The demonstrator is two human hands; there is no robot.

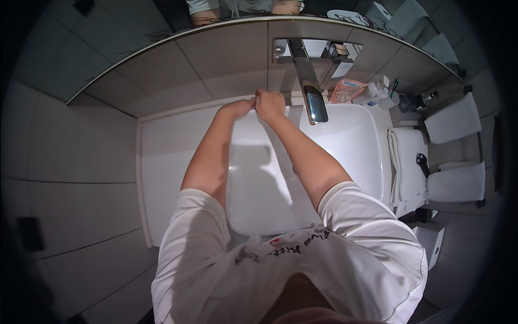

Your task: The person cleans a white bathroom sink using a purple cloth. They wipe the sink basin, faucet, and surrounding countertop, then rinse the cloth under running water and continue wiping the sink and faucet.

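Observation:
Both my arms reach over a white washbasin (pixel 259 202) to its far edge, near the tiled wall. There my left hand (pixel 239 108) meets my right hand (pixel 270 104), fingertips together. A small pinkish bit shows between the fingers; what it is cannot be told, nor which hand holds it. The fingers of my right hand are curled. To the right of the hands, a chrome wall-mounted faucet (pixel 309 87) juts out over the basin, and no water is seen running from it. The basin's drain is partly hidden by my right forearm.
Right of the faucet stand a pink pouch (pixel 347 91), white bottles (pixel 374 92), a cup with a toothbrush (pixel 389 101) and a dark pump bottle (pixel 415 101). Folded white towels (pixel 408 162) lie at the right, a black shaver (pixel 422 164) on them. A mirror (pixel 133 36) spans the wall above.

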